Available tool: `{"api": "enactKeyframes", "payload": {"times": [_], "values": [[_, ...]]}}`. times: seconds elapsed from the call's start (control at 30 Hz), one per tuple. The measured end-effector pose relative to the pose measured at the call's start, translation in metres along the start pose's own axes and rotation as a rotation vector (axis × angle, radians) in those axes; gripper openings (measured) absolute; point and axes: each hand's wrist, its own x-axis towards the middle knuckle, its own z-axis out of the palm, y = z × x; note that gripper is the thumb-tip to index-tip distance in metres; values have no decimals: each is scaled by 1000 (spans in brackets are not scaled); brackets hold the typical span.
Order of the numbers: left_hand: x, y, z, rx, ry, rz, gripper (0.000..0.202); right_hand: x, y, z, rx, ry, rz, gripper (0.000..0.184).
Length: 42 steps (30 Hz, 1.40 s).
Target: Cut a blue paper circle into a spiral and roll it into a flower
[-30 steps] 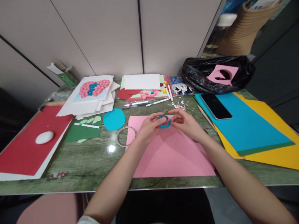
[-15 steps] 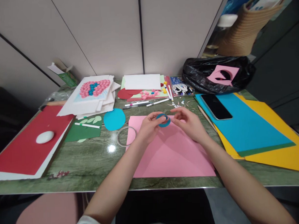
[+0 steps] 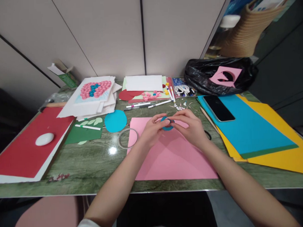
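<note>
Over the far part of the pink sheet point(image 3: 173, 155), the left hand point(image 3: 152, 129) and right hand point(image 3: 189, 125) both pinch a small blue loop point(image 3: 168, 128); a gray ring point(image 3: 119, 139) overlaps the sheet's left edge.

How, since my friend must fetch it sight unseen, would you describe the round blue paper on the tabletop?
Start at the large pink sheet in the middle of the green table. Just left of its far left corner, next to the dark green paper, lies the blue disc. It is a flat, round piece, unlike the big angular blue sheet under the phone.
</note>
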Motion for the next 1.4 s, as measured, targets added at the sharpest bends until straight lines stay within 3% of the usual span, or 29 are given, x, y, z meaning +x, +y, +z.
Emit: {"api": "enactKeyframes", "payload": {"times": [0.4,0.7,0.8,1.0,1.1,1.4], "values": [[-1,4,-5,152,-102,-68,41,4,1,-11,34,-256,42,23],[7,4,-19,227,-332,-147,51,8,-4,-24,143,-489,75,17],[5,2,-14,204,-259,-126,49,8,-4,-22,111,-429,95,14],[-3,-9,4,-33,-96,-84,45,5,-3,-8,13,-153,93,6],[-2,-13,7,-75,-103,-44,44,5,-4,-5,13,-93,88,5],[-5,-3,3,34,-182,24,43,4,-8,-10,11,-116,36,16]]}}
